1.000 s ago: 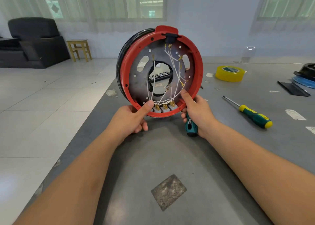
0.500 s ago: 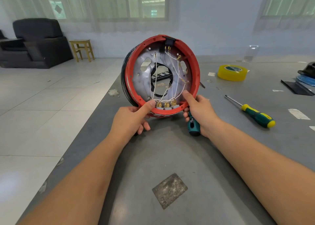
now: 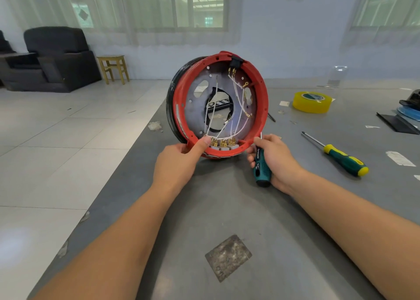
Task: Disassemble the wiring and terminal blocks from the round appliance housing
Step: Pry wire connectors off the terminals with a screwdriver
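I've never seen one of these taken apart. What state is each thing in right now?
round housing: stood on edge on the table, open side toward the camera
white wires: still attached
terminal blocks: still mounted at the bottom rim
left hand: grips the rim
right hand: grips teal screwdriver
yellow-green screwdriver: lying on the table, untouched

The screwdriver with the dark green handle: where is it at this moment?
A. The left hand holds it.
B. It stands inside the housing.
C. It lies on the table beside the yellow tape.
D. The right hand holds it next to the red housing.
D: the right hand is curled round the dark green screwdriver at the lower edge of the red housing; the left hand grips only the rim.
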Demonstrator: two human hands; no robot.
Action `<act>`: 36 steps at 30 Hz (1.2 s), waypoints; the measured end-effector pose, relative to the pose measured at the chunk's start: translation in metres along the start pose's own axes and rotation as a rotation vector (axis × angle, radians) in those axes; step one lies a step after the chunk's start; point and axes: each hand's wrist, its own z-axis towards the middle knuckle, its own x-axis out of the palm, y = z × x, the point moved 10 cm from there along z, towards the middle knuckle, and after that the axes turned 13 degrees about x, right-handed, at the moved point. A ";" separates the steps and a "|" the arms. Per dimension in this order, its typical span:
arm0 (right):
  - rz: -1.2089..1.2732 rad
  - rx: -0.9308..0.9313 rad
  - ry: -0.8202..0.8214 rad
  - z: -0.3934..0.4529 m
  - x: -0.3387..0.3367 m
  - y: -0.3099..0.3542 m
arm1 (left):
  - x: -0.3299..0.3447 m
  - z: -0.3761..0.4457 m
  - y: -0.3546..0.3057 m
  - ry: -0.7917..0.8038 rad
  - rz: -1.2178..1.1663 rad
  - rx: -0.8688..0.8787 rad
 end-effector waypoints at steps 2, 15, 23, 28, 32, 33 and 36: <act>-0.036 -0.028 0.010 -0.001 0.002 0.001 | -0.009 0.003 0.004 -0.015 0.040 0.015; -0.468 -0.300 0.059 -0.048 0.003 0.026 | -0.022 0.018 0.018 -0.111 0.084 0.036; -1.295 -0.471 -0.033 -0.043 -0.011 0.037 | -0.026 0.017 0.024 -0.156 0.105 -0.009; -1.446 -0.562 -0.034 -0.047 -0.016 0.044 | -0.030 0.016 0.027 -0.189 0.091 -0.033; -1.464 -0.593 0.001 -0.046 -0.016 0.047 | -0.030 0.015 0.023 -0.185 0.108 -0.012; -1.460 -0.601 0.008 -0.047 -0.015 0.048 | -0.030 0.015 0.023 -0.184 0.112 -0.008; -1.454 -0.613 0.031 -0.048 -0.013 0.048 | -0.030 0.014 0.022 -0.190 0.116 -0.007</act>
